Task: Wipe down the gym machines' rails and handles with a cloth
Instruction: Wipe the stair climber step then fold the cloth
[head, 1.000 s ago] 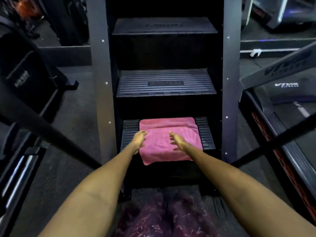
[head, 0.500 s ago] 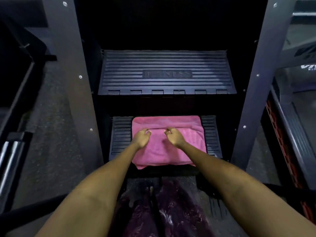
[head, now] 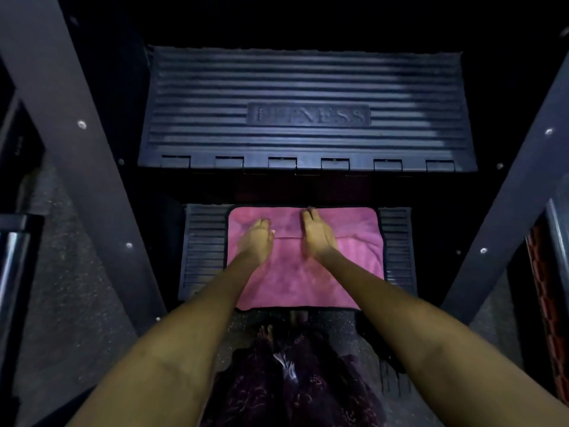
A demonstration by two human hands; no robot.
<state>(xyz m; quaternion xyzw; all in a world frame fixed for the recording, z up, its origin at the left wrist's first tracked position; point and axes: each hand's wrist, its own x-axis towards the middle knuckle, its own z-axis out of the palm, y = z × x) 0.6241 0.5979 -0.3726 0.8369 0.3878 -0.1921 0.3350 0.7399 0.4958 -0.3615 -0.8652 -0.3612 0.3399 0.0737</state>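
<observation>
Left hand (head: 257, 241) is laid flat on the pink cloth (head: 304, 272), fingers extended and together, nothing gripped. Right hand (head: 317, 235) is likewise pressed flat, fingers straight, tips reaching the cloth's far edge; whether the tips curl over that edge cannot be told, blurred. Both hands are set side by side, near but apart, on the far half of the cloth. The cloth is spread under both palms on the lower step (head: 204, 251), its near edge hanging over the step front toward the person. A fold line is seen just between the hands.

Risk, as judged: with only flat pressure and no grip, the cloth could be bunched or slid off the ribbed tread. Beyond the fingertips the upper step (head: 304, 87) is seen, untouched. Side rails (head: 77, 149) outward of each hand appear not yet wiped.
</observation>
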